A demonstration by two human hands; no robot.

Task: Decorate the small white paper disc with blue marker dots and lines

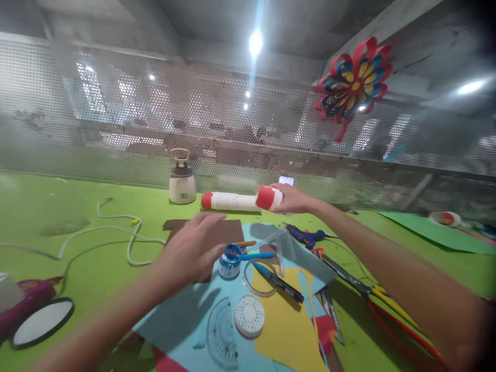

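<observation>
Grips a white cylinder with a broad red end [266,198] in the curled right hand [293,199], on the far side, by the right end of a white tube with a red left end [231,201]. Holds the left hand [197,245] loosely open, nearer, grasping nothing.

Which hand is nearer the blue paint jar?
Left. The left hand is just left of the jar; the right hand is farther off, beyond it and rightward, holding a red-and-white roll.
</observation>
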